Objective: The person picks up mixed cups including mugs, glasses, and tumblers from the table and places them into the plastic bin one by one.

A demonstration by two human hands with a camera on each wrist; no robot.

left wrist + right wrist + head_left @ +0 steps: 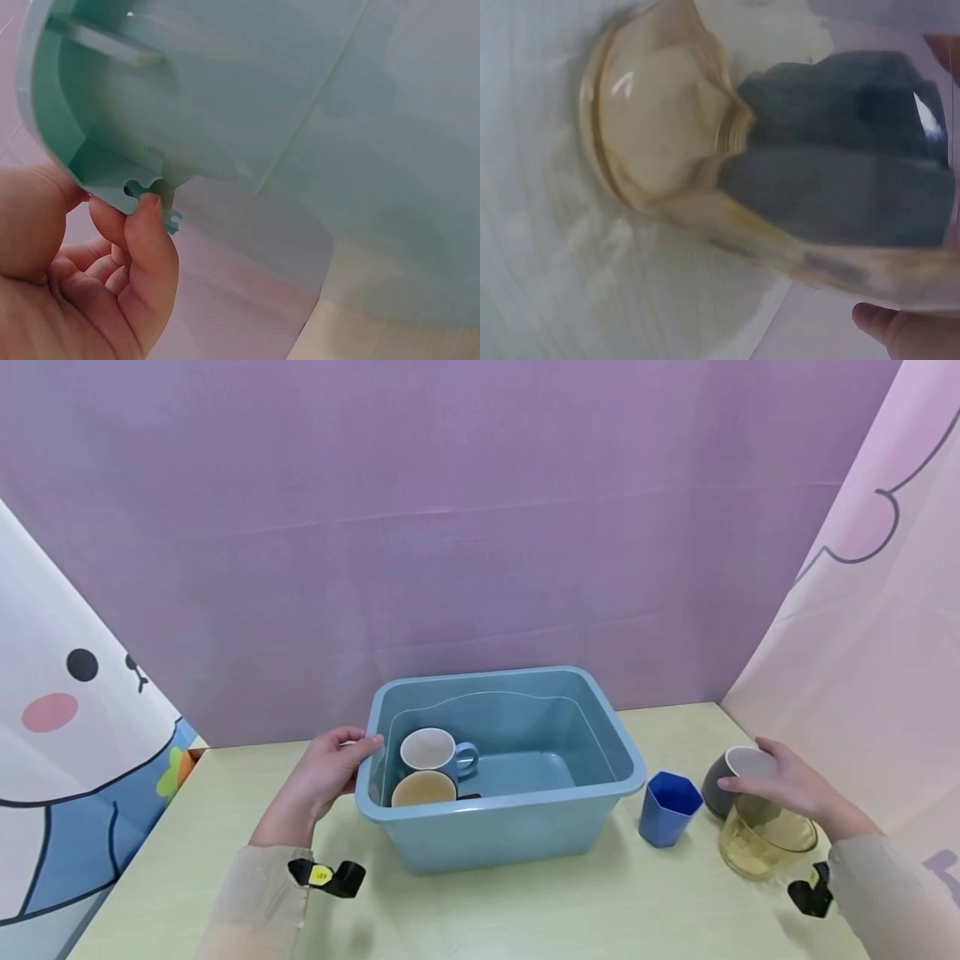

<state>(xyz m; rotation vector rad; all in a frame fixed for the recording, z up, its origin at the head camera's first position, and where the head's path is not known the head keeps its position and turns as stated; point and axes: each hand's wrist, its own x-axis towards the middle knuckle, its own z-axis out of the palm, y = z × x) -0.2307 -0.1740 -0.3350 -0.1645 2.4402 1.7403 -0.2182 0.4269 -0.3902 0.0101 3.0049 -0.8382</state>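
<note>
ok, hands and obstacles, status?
Left hand grips light-blue rectangular plastic tub. Right hand around dark grey round cup, grip unclear. Translucent amber round cup close in front, possible obstacle.

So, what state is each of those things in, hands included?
Blue tub: upright, open-topped
White-lined mug: upright in the tub
Tan-lined cup: upright, partly hidden
Hexagonal cup: upright
Yellow glass: upright
Grey cup: held, tilt unclear
Left hand: gripping the tub's rim
Right hand: holding the grey cup
</note>
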